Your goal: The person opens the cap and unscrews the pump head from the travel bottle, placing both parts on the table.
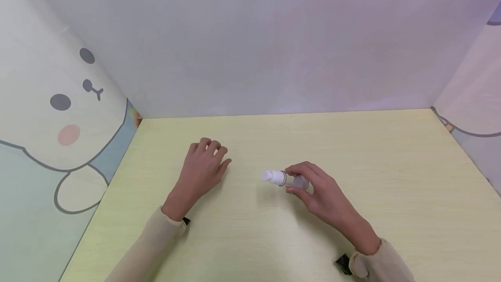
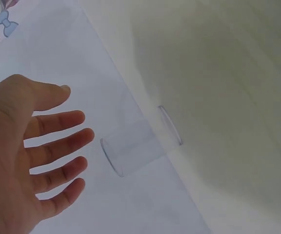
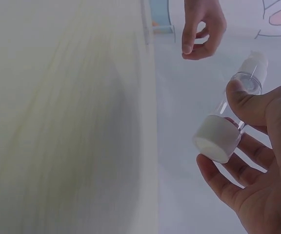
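Held between thumb and fingers of my right hand (image 1: pixel 326 197) is a small clear pump bottle (image 1: pixel 291 180) with a white pump top and a white base. It tilts over the table, its pump end pointing left in the head view. My left hand (image 1: pixel 201 169) hovers on the left with loosely bent fingers and nothing in its grasp. Just beyond those fingertips, the left wrist view shows a clear hollow cylinder (image 2: pixel 140 146), like a bottle's cap, standing on the table. Its edge (image 3: pixel 173 33) also appears near the left hand in the right wrist view.
The pale wooden table (image 1: pixel 372 151) spreads under both hands. A plain light backdrop (image 1: pixel 250 47) rises behind its far edge, and cartoon-printed cloth (image 1: pixel 39 68) hangs along the left. Dark pieces (image 1: pixel 343 264) show at the sleeve cuffs.
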Available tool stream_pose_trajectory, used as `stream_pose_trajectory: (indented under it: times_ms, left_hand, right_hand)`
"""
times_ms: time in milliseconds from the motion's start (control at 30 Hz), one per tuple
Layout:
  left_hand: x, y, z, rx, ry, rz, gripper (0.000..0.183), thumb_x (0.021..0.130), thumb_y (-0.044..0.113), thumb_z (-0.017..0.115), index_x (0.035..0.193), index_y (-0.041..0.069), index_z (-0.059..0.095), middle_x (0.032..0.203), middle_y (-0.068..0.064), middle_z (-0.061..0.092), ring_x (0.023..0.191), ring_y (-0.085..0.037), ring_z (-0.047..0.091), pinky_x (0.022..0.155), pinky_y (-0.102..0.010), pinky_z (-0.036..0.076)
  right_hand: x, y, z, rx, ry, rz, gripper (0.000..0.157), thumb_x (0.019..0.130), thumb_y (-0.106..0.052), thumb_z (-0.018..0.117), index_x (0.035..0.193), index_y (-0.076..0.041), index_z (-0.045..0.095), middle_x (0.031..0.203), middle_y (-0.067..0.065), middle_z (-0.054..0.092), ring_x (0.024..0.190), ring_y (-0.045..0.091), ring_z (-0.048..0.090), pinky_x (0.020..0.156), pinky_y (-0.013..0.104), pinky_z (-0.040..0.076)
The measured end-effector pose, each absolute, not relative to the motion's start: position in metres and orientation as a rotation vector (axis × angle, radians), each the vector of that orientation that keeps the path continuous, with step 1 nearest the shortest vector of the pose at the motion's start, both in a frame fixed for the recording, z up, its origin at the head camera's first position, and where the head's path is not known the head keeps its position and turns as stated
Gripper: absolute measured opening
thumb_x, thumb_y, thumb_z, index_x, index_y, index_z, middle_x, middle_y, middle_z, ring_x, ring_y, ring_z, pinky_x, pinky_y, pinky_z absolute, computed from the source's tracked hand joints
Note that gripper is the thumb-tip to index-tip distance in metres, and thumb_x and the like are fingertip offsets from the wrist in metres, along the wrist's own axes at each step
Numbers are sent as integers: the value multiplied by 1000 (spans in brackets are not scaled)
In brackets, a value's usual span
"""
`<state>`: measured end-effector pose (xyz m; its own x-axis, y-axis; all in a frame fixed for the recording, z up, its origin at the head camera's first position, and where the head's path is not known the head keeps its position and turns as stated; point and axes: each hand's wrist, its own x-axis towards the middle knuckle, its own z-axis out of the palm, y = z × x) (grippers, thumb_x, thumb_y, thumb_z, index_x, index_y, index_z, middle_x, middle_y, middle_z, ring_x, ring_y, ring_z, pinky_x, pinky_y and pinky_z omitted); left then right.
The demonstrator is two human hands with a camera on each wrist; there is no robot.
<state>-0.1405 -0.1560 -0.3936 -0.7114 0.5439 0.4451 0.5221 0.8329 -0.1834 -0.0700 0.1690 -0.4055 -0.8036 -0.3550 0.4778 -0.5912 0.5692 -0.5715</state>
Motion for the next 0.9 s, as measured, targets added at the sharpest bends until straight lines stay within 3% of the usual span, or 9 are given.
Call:
stream_pose_trajectory:
  times_ms: [433, 900]
  left_hand:
    - [-130, -141, -395, -841, -2468, -248, 19, 92, 26, 79, 105, 14, 73, 102, -3, 73, 100, -30, 65, 78, -45, 54]
    - [-118, -114, -394, -946, -2564, -564, 25, 93, 29, 79, 114, 18, 71, 111, 4, 73, 108, -21, 63, 87, -38, 53]
  right_hand:
    - [-71, 167, -407, 785, -2482, 1143, 47, 82, -7, 88, 122, -19, 66, 110, -10, 67, 97, 6, 63, 86, 15, 51]
    - [-72, 167, -408, 794, -2465, 1155, 50, 80, -4, 89, 122, -18, 66, 110, -9, 68, 96, 9, 63, 87, 15, 50]
